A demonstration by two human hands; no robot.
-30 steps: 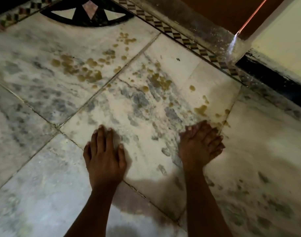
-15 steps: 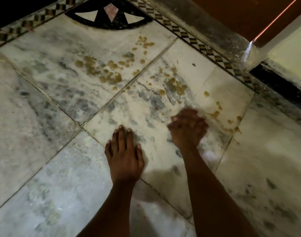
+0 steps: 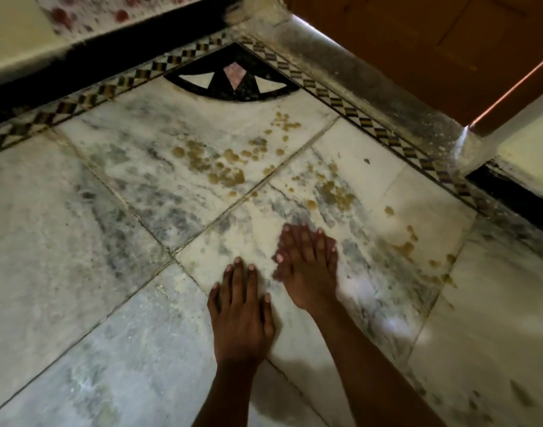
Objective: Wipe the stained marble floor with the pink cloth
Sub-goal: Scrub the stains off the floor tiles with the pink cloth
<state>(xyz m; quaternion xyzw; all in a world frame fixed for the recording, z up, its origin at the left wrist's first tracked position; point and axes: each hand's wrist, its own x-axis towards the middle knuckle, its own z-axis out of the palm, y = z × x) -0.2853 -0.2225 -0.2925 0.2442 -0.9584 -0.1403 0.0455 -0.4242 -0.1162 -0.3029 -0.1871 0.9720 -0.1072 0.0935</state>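
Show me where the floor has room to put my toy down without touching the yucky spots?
Free: the pale slab left of the left hand, and the near-left slab. Crowded: brown stains toward the black corner inlay, and more right of the right hand.

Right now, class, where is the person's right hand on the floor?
In the head view, the right hand lies just right of centre on a marble tile, beside and slightly ahead of the left hand, with the brown stains further ahead.

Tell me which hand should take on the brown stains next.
Right hand: it lies nearer the brown stains, fingers pointing at them. The left hand rests flat, farther back. No pink cloth is visible.
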